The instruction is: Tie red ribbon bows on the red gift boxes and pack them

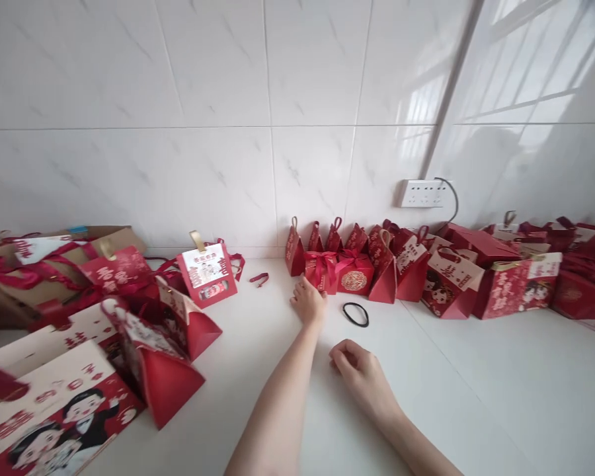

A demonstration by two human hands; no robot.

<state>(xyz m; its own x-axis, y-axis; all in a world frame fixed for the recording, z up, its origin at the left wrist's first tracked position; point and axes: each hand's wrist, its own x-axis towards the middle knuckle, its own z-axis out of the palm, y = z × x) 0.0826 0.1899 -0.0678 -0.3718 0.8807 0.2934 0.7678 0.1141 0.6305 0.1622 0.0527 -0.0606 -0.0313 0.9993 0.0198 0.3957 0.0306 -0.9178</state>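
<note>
My left hand [308,303] reaches forward to the front left corner of a red gift box with a ribbon bow [322,268]. Its fingers are bent but apart, close against or touching the box; no grip on it shows. My right hand [361,371] rests on the white countertop [337,430], loosely curled closed, and nothing shows in it. Between the hands and the row of boxes lies a black elastic band [356,315]. Right beside the first box stands another bow-tied box [356,272] with a round gold emblem.
Red triangular gift boxes [381,271] line the tiled wall [218,185] toward the right. More gift bags and boxes [171,377] crowd the left, with a cardboard box [123,237] behind. A loose ribbon loop [259,279] lies near the wall. A socket strip [424,194] has a cable.
</note>
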